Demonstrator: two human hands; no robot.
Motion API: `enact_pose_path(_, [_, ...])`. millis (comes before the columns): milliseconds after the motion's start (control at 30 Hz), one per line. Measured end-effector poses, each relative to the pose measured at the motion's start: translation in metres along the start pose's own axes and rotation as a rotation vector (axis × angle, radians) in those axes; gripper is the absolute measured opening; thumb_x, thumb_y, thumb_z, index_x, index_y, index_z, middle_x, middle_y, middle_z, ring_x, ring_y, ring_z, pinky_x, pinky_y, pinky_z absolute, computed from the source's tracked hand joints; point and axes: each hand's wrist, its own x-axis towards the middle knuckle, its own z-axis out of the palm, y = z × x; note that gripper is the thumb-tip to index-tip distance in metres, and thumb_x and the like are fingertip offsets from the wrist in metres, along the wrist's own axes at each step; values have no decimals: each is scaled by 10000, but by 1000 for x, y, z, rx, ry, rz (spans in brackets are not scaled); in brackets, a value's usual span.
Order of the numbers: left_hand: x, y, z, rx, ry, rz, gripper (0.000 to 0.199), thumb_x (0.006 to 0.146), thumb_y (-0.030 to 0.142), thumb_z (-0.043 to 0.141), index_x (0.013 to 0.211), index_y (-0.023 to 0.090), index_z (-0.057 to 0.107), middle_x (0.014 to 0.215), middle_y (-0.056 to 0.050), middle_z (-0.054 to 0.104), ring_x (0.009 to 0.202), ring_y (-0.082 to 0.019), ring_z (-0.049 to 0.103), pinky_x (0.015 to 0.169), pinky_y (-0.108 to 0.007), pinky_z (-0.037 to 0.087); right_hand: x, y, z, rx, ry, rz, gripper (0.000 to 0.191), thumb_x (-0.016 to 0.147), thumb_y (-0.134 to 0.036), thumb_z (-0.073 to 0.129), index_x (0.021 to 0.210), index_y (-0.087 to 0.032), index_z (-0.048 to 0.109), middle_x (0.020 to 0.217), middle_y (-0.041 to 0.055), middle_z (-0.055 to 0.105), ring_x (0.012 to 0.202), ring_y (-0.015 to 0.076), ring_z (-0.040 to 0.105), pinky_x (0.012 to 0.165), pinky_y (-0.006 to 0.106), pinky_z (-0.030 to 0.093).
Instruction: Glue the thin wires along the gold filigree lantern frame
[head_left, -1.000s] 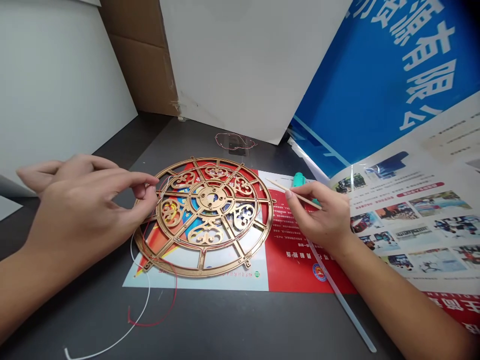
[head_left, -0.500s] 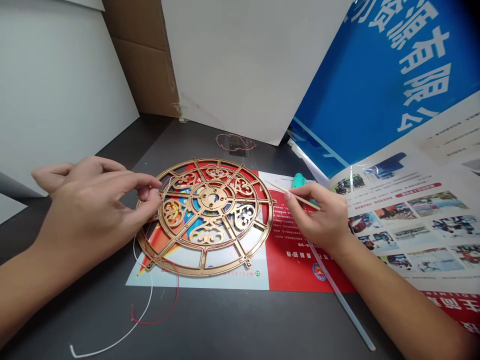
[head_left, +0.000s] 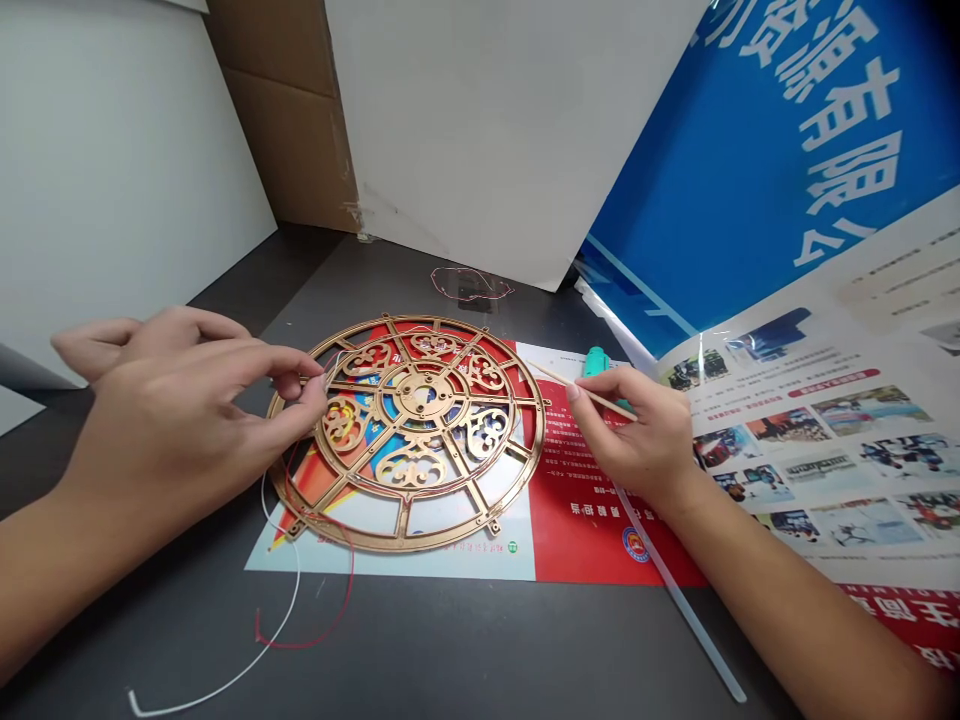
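A gold-coloured openwork wheel [head_left: 403, 520] with scroll ornaments lies flat on a printed sheet. At its left rim my left hand [head_left: 195, 395] has thumb and index finger pinched together on a thin wire, whose gripped part is mostly hidden by the fingers. A white wire [head_left: 297, 590] and a red wire [head_left: 349, 590] trail from the wheel's left side towards the front of the table. My right hand [head_left: 637, 425] pinches a thin wooden stick [head_left: 546, 372], pen-like, its tip pointing left over the wheel's right rim.
A translucent glue stick [head_left: 697, 620] lies under my right wrist. Behind that hand is a teal object [head_left: 597, 362], partly covered. The red and white printed sheet [head_left: 562, 540] lies beneath the wheel. A thin pink wire loop [head_left: 472, 298] sits at the back, before a white panel [head_left: 495, 130].
The view has shifted very slightly, and the wheel and wires appear a little further left. Both hands keep their grips and hardly move.
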Motion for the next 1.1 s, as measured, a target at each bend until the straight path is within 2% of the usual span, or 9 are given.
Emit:
enact_pose_path(400, [2, -1, 1, -25, -31, 16, 351, 1240, 486, 802, 939, 306, 798, 763, 27, 741, 965, -263, 717, 954, -469, 368, 2, -2, 2, 37, 24, -36, 220, 1260, -411, 898, 1220, -203, 837, 1033, -19, 826, 768, 138, 755, 720, 288, 699])
enact_pose_path(567, [5, 2, -2, -37, -152, -43, 510, 1295, 591, 637, 920, 317, 846, 763, -16, 773, 980, -307, 725, 923, -499, 326, 1, -1, 1, 34, 11, -19, 219, 1263, -415, 894, 1242, -204, 841, 1058, -11, 835, 784, 141, 764, 728, 292, 705])
enact_pose_path(867, [5, -2, 1, 8, -235, -117, 539, 1299, 630, 480, 973, 295, 747, 892, -49, 798, 1065, -342, 718, 1041, -546, 372, 1, -3, 0, 47, 15, -14, 212, 1265, -413, 890, 1239, -208, 843, 1067, -7, 841, 795, 144, 770, 742, 298, 713])
enact_pose_path(967, [4, -1, 0, 24, -229, -158, 539, 1292, 643, 465, 968, 295, 718, 912, -63, 781, 1125, -363, 733, 1100, -575, 411, 1, -3, 0, 51, 17, -21, 211, 1263, -409, 893, 1235, -206, 841, 1058, -10, 837, 789, 143, 768, 736, 295, 710])
enact_pose_path(1100, [4, 3, -2, 23, -229, -165, 576, 1284, 699, 504, 955, 301, 758, 910, -60, 791, 1168, -374, 762, 1227, -635, 442, 3, -3, 1, 59, 29, -34, 209, 1261, -405, 896, 1232, -205, 840, 1055, -12, 833, 788, 142, 765, 735, 295, 708])
